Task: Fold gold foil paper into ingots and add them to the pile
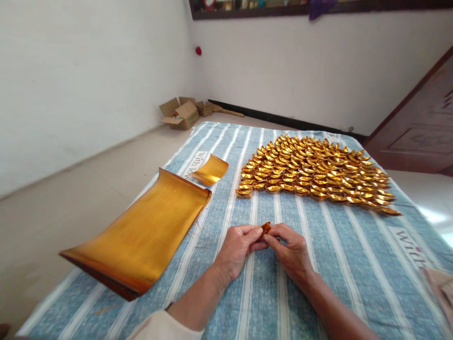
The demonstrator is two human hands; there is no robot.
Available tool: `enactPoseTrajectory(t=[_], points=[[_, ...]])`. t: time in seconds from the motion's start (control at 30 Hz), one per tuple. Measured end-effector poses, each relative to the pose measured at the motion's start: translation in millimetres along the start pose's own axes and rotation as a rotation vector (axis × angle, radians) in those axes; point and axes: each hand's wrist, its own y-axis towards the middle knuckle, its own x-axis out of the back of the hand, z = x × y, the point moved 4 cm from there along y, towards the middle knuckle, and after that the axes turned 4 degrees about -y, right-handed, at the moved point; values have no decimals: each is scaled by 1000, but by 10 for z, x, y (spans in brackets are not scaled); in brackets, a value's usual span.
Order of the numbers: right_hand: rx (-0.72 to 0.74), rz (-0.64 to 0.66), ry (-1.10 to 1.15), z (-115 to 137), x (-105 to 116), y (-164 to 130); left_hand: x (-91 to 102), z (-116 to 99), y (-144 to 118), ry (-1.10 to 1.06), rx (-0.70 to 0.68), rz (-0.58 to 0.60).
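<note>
A small piece of folded gold paper (266, 228) sits between my two hands, above the front part of the table. My left hand (241, 245) pinches it from the left, thumb on top. From the other side my right hand (289, 245) grips it with thumb and fingertips. The fingers cover most of the piece, so its full shape is hidden. Beyond the hands, to the right, many folded gold paper ingots (307, 170) stand in packed rows. On the left lies a large stack of gold paper sheets (141, 231), curling at its edges.
A smaller gold sheet (211, 170) lies behind the stack. Blue and white striped cloth (226, 302) covers the table. Open cardboard boxes (182, 118) stand on the floor by the wall. A reddish-brown door (417, 127) is at the right.
</note>
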Motion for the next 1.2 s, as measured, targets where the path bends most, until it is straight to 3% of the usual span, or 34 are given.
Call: enactPoseTrajectory(t=[0.43,0.87,1.07,1.2], points=[[85,-10,-38,75,19,-17,19,-3,13,-7,-39,-57],[-117,-71,65,-4,7,-36,5,-40,4,54,-70,-64],[-138,-160,60,-19,30,-40,15,-54,-14,-58,-112,-170],[-86,-215,25,-10,46,-39,17,-18,-13,-78,-93,-177]])
